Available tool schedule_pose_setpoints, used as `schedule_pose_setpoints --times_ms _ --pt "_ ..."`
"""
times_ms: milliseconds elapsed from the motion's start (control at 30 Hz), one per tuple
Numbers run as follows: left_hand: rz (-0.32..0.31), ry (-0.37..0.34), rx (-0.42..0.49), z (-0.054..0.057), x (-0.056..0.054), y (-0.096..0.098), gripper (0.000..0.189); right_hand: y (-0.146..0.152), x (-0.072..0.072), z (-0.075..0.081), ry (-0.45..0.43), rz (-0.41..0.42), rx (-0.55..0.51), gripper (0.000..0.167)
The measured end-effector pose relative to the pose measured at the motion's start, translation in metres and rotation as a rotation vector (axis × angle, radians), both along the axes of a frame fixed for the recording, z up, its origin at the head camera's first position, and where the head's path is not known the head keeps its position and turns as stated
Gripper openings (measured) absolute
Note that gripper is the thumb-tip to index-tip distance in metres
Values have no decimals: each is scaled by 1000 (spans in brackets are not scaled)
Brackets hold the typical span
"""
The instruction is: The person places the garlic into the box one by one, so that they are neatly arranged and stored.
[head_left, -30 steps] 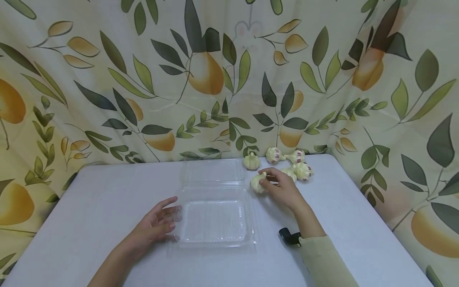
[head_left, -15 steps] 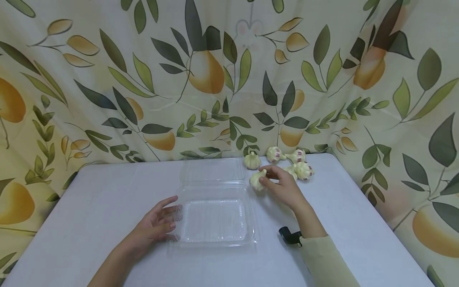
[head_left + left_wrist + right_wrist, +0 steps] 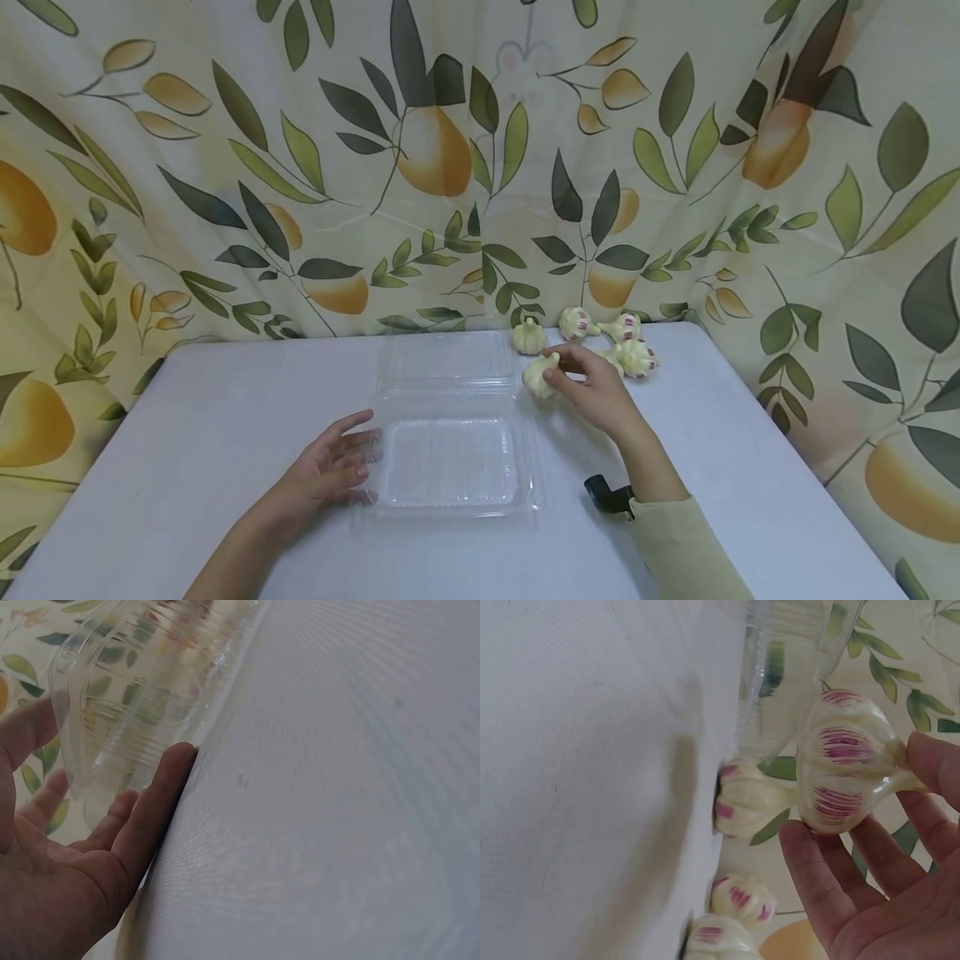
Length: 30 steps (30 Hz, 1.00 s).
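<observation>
In the head view my right hand (image 3: pixel 596 396) pinches a garlic bulb (image 3: pixel 537 380) by its stem end, held just above the table beside the container. The right wrist view shows that bulb (image 3: pixel 844 769) as glossy cream with purple streaks. A clear plastic clamshell container (image 3: pixel 450 510) lies with its lid (image 3: pixel 450 358) folded back, and no garlic is inside. My left hand (image 3: pixel 326 468) is at the container's left side, fingers spread and partly behind the clear wall. In the left wrist view, the fingers (image 3: pixel 169 769) are at the container's edge (image 3: pixel 71 742).
More garlic bulbs lie at the back right: one bulb (image 3: pixel 528 337) by the lid's corner, and a cluster with a streaked bulb (image 3: pixel 640 358) behind my right hand. A black camera mount (image 3: pixel 609 497) sticks out from the right wrist. A patterned curtain (image 3: pixel 435 233) hangs behind the white table (image 3: pixel 247 392).
The bulb and right hand rise very slightly off the table between the first frame and now. The left hand and the container stay in place.
</observation>
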<state>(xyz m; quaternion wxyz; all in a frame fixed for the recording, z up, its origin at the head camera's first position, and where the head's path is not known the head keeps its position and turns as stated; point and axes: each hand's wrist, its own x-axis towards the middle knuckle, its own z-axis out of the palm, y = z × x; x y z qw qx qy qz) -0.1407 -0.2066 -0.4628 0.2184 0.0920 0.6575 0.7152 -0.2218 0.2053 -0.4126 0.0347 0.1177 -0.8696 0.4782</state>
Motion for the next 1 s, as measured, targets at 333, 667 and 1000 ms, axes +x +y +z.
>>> schedule_pose_setpoints --times_ms 333,667,1000 --pt "-2 9 -1 2 2 1 73 -3 3 4 0 9 0 34" --pt "9 -15 -15 2 1 0 75 -7 6 9 11 20 -3 33" --pt "-14 -2 -5 -2 0 0 75 -9 8 13 27 32 -12 32"
